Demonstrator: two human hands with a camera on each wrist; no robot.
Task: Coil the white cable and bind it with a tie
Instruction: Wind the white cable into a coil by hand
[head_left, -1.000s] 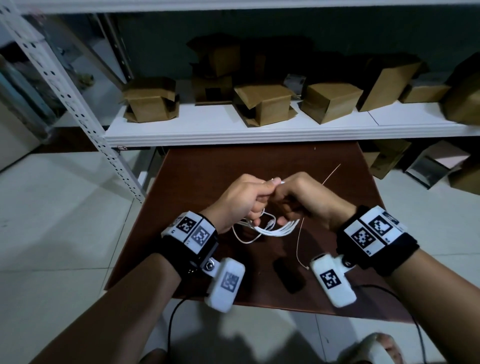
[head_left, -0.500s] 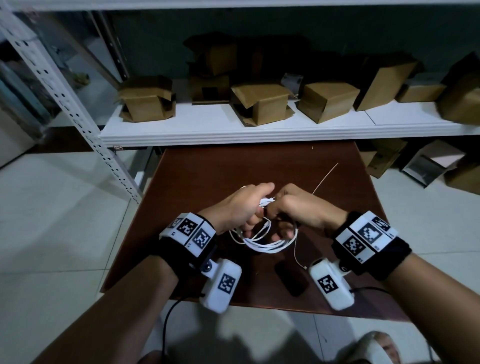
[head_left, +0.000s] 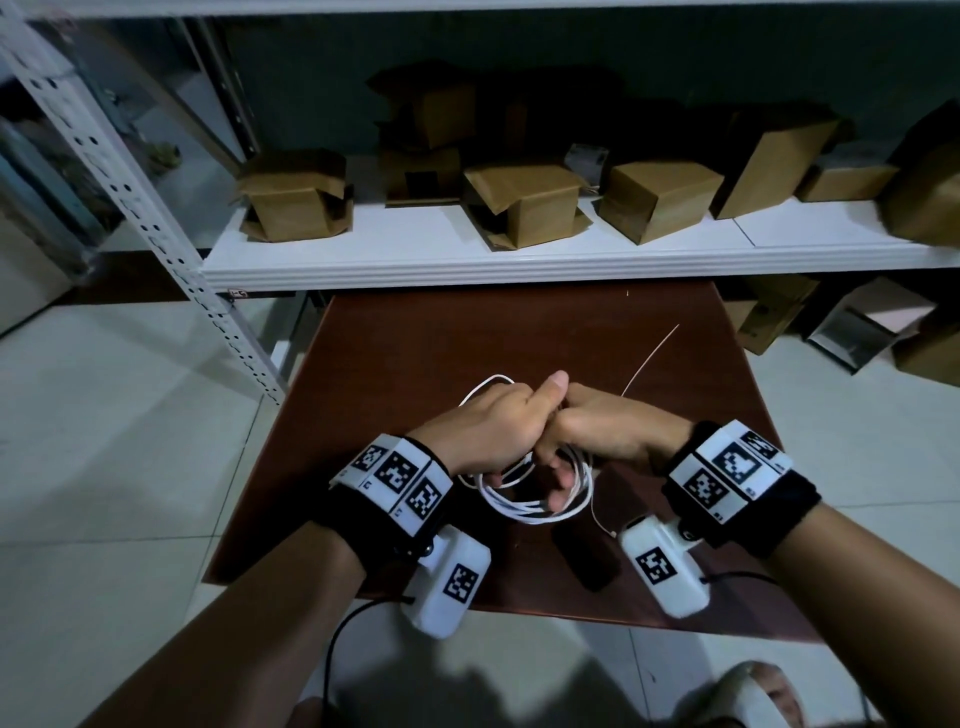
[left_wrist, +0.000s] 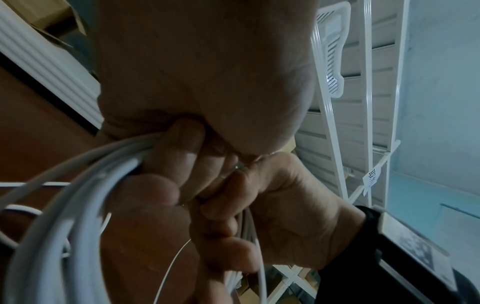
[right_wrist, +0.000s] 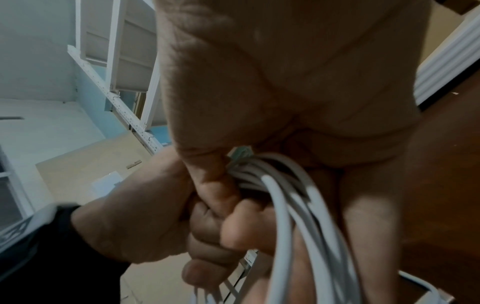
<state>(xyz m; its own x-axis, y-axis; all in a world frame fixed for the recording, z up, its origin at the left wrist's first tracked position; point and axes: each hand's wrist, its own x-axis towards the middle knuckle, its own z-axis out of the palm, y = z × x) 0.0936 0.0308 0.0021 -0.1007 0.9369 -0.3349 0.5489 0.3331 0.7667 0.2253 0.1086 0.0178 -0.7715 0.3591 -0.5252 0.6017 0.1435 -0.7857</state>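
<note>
Both hands meet knuckle to knuckle above the brown table (head_left: 415, 338). The left hand (head_left: 483, 431) is curled into a fist, thumb raised and pressed against the right hand (head_left: 608, 436), which is likewise curled. Between them they grip the white cable (head_left: 524, 506), gathered into several loops that hang below the fingers toward the person. One loop of the cable rises beyond the left hand's knuckles, on its far side.

Left wrist view: the left hand's fingers (left_wrist: 179, 152) close round the bundled strands of the white cable (left_wrist: 52, 205) where they enter the palm; the right hand (left_wrist: 285, 205) sits just beneath, fingers folded tight, touching the left.

Right wrist view: the right hand's thumb (right_wrist: 213, 185) presses on the bundle of the white cable (right_wrist: 298, 205) at the point where the strands converge; the left hand (right_wrist: 145, 216) lies against it, fingers curled.

A thin wire tie (head_left: 649, 358) runs out from the far side of the right hand, slanting away over the table; a second thin length hangs below the right hand beside the loops. Whether it is already wound round the bundle is hidden inside the grip.

Beyond the hands, a white shelf (head_left: 519, 260) carries cardboard boxes (head_left: 524, 202).
</note>
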